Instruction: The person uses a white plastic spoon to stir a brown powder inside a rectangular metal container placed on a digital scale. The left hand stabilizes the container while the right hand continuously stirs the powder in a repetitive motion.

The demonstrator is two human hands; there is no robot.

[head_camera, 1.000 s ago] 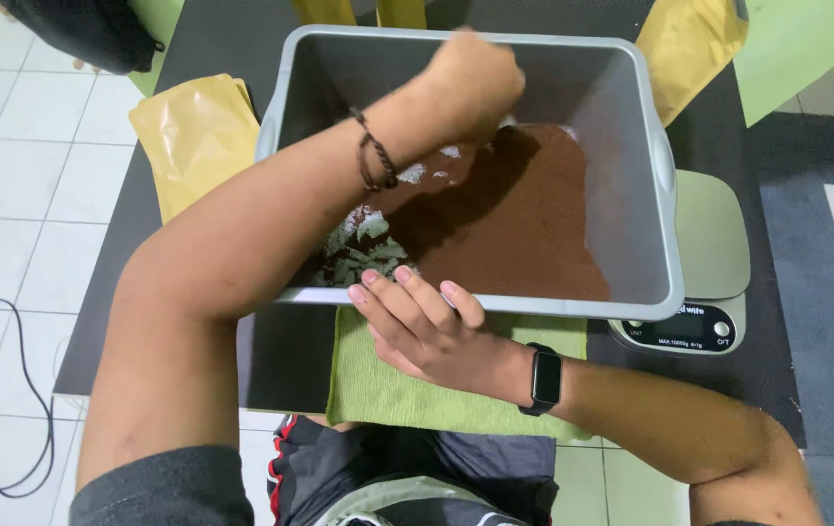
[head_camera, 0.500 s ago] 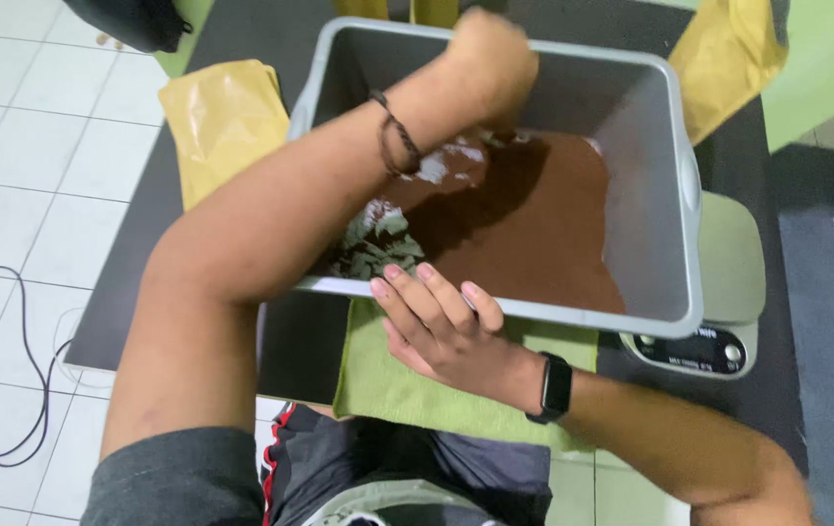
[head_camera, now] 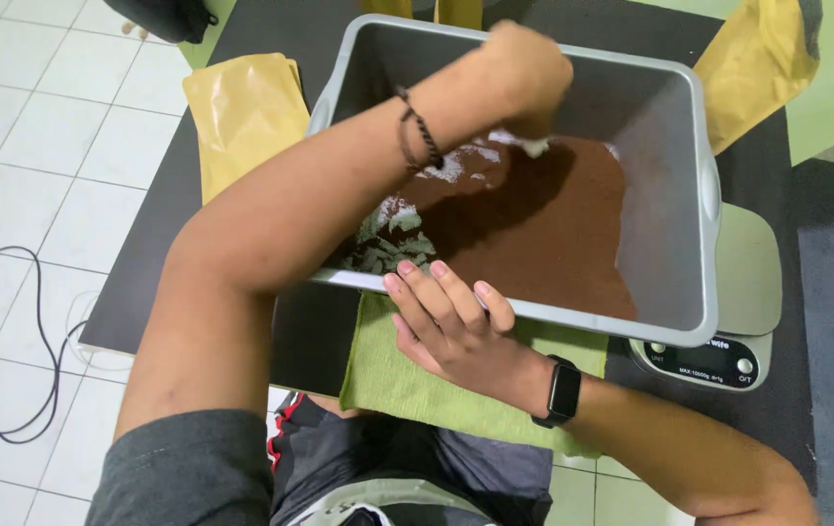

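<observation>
A grey plastic tub (head_camera: 653,109) stands on a dark table, holding brown powder (head_camera: 553,234) and a patch of pale flakes (head_camera: 393,242) in its near left corner. My left hand (head_camera: 524,70), with a cord bracelet at the wrist, reaches across into the tub's far side. It is closed in a fist over a small white object (head_camera: 535,147) that touches the powder. My right hand (head_camera: 446,321), with a black watch on the wrist, lies on the tub's near rim, its fingers curled over the edge.
A digital scale (head_camera: 719,362) sits partly under the tub's right corner. A green cloth (head_camera: 417,385) lies under the near edge. Yellow pouches lie at the left (head_camera: 242,112) and the far right (head_camera: 753,58). A black cable (head_camera: 8,341) runs over the tiled floor.
The view has shifted slightly. My left hand stays at the far side of the tub, a little further right, and my right hand keeps its place on the near rim.
</observation>
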